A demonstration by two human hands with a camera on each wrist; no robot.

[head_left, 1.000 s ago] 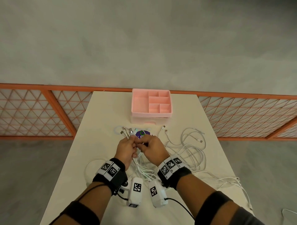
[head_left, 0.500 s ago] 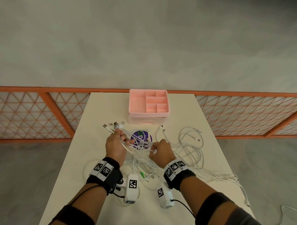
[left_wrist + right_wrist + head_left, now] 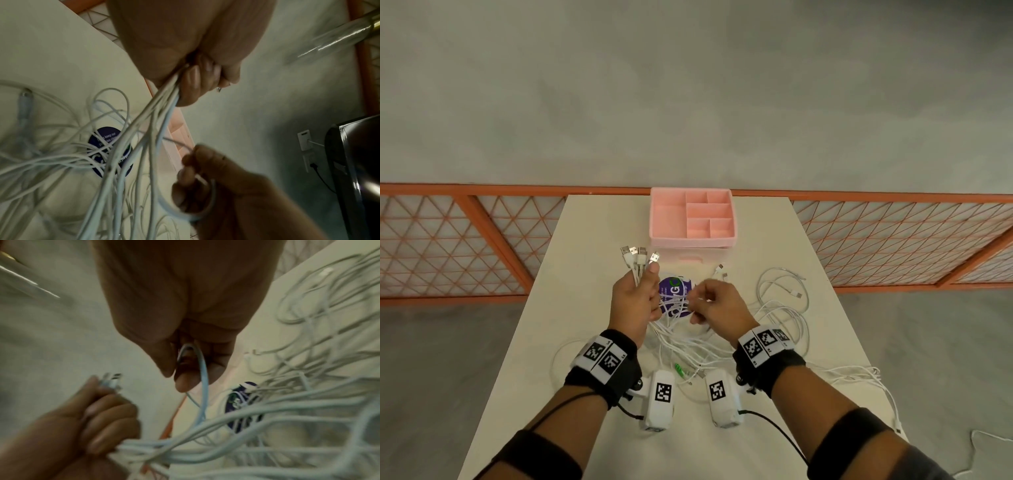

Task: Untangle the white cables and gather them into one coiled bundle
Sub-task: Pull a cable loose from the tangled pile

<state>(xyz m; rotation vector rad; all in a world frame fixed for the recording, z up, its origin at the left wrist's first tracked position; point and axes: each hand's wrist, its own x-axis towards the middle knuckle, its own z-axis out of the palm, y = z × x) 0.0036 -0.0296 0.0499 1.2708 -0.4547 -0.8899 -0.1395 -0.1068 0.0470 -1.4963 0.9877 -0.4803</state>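
Observation:
My left hand grips a bunch of white cables just below their USB plugs, which fan out above the fist. From the fist the strands run down into a loose tangle of white cables spread over the table's middle and right. My right hand is raised beside the left and pinches a single white cable loop between thumb and fingers. In the right wrist view the left hand shows at lower left with the plug ends sticking out.
A pink compartment tray stands at the table's far middle. A purple round sticker lies under the cables. One green connector lies near my wrists. More cable trails off the table's right edge. An orange lattice railing runs behind.
My left hand has lifted and shifted right with the plug bunch. The right hand has risen off the tangle and moved toward the left, now pinching one cable.

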